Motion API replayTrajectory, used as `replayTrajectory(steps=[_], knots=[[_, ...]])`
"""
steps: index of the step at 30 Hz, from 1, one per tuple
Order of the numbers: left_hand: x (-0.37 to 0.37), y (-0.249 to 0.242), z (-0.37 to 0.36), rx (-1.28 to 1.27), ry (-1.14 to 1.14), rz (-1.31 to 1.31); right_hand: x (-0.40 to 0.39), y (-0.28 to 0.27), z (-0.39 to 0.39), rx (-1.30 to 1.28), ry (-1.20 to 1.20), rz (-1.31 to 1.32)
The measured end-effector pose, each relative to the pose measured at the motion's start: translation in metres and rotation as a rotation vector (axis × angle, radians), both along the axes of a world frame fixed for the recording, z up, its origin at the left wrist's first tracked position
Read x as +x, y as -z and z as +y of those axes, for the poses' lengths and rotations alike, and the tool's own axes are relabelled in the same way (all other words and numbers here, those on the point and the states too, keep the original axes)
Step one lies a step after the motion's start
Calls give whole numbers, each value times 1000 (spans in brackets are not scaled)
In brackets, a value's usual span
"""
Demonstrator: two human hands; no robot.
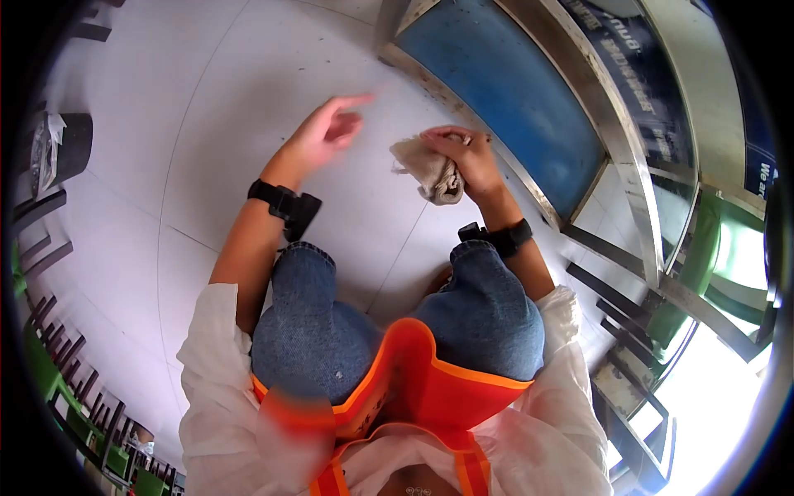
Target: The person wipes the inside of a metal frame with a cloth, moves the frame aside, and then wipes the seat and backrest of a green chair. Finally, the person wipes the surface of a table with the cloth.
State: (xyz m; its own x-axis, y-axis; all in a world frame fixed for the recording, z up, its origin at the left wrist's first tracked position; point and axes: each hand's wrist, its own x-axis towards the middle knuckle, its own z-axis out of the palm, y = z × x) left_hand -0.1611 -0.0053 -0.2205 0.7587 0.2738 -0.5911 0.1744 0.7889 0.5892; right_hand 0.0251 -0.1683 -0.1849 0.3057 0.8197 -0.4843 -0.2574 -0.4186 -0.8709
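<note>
A crumpled beige cloth [434, 169] is gripped in my right hand [471, 161], above the pale tiled floor and beside the metal-framed blue panel [513, 99]. My left hand [328, 132], slightly blurred, is held out over the floor with its index finger stretched toward the right and the other fingers partly curled. Nothing shows in it. A gap separates it from the cloth. Black bands with devices are strapped around both wrists.
Green chairs with dark legs line the left edge [50, 372], and a green seat [691, 273] stands at the right. A dark bin [70, 149] is at upper left. Metal framing runs along the blue panel. My bent knees and orange apron are below.
</note>
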Motion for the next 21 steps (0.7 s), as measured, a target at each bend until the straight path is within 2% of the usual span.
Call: replayTrajectory(steps=[1, 3, 5, 6, 8, 10, 12, 14, 16, 17, 19, 21], knots=[[-18, 25, 10, 177, 129, 242, 8, 23, -10, -65, -32, -73], [-61, 81, 14, 1267, 594, 866, 25, 73, -39, -327, -436, -735], [-92, 75, 14, 1241, 433, 983, 25, 87, -75, -477, -625, -1176], [-97, 73, 16, 1242, 435, 988, 29, 91, -92, -424, -643, -1174], [-105, 69, 15, 1083, 313, 1127, 44, 94, -113, -381, -662, -1160], [-110, 88, 15, 1063, 356, 1083, 58, 94, -116, -523, -719, -562], [-104, 94, 17, 1049, 384, 1036, 56, 79, -112, -572, -676, -609], [-95, 97, 13, 972, 406, 876, 56, 54, -110, -625, -635, -654], [-76, 86, 7, 980, 410, 770, 57, 24, -105, -477, -454, -489], [-66, 79, 4, 981, 413, 672, 57, 19, -103, -479, -453, -491], [-44, 62, -3, 989, 402, 580, 56, 14, -102, -395, -197, -39], [-22, 44, -15, 996, 394, 488, 59, 39, -107, -564, -526, -829]])
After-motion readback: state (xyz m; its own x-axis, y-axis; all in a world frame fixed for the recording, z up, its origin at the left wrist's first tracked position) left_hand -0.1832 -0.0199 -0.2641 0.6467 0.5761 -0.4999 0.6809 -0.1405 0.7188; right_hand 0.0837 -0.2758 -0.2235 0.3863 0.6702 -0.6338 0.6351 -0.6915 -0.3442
